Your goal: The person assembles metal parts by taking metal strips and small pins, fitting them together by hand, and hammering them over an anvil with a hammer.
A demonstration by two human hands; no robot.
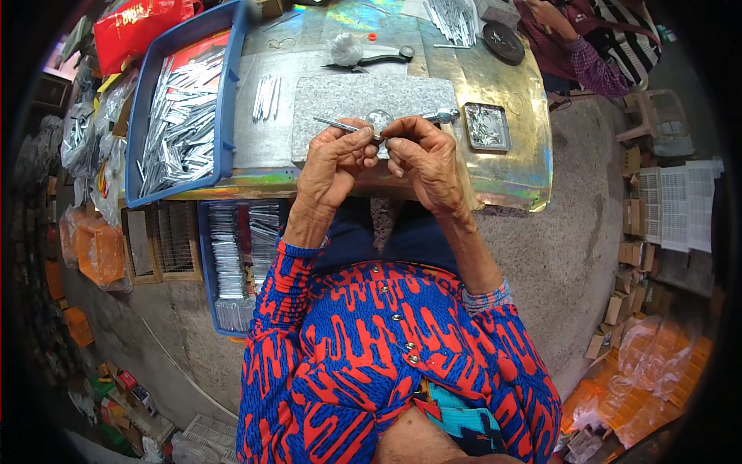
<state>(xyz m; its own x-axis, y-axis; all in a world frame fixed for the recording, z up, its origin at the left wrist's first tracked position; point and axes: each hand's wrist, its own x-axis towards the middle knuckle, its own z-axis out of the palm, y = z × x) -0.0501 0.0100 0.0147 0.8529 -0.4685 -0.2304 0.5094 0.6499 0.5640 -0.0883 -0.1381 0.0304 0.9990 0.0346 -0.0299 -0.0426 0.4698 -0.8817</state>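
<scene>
My left hand (pixel 332 158) grips a thin metal rod (pixel 340 126) that sticks out to the left over a grey stone slab (pixel 363 97). My right hand (pixel 421 155) meets it at the rod's right end, fingers pinched on a small metal piece too small to make out. Both hands are held just above the near edge of the shiny metal-topped table (pixel 510 174). A round clear disc (pixel 379 118) lies on the slab just behind my fingers.
A blue tray (pixel 224 100) of several metal strips stands on the table's left; another blue tray (pixel 205 255) sits below. A small square dish (pixel 487 126) of metal bits lies right. Another person (pixel 595 46) sits at far right. Cardboard boxes (pixel 630 255) line the floor.
</scene>
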